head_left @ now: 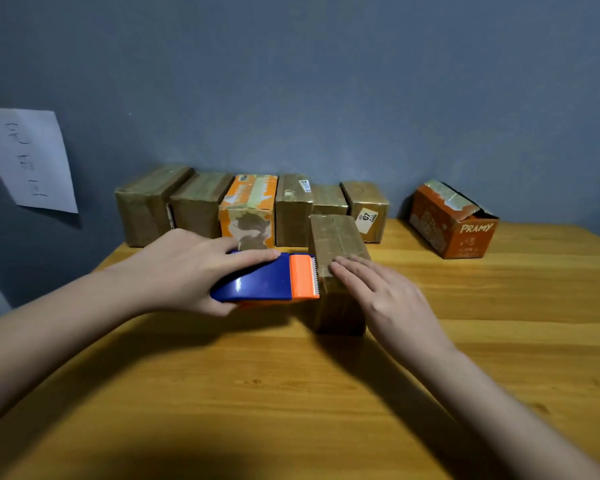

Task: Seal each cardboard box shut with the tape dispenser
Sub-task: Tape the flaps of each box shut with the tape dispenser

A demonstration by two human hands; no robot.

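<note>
Small brown taped cardboard box stood mid wooden counter. Right hand pressed flat on top, fingers together, steadying it. Left hand gripped blue-orange plastic tape dispenser, blade against box's left edge, prob. to cut tape.

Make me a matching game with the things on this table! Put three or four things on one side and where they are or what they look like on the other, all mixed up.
Things:
1. tape dispenser
2. PRAMY box
3. paper sheet
4. brown box in front

Descriptions:
A. stuck on the grey wall, at the left
B. blue and orange, held by the left hand
C. under the flat fingers of the right hand
D. orange, standing alone at the right, top flap open

Pairs: 1-B, 2-D, 3-A, 4-C
</note>
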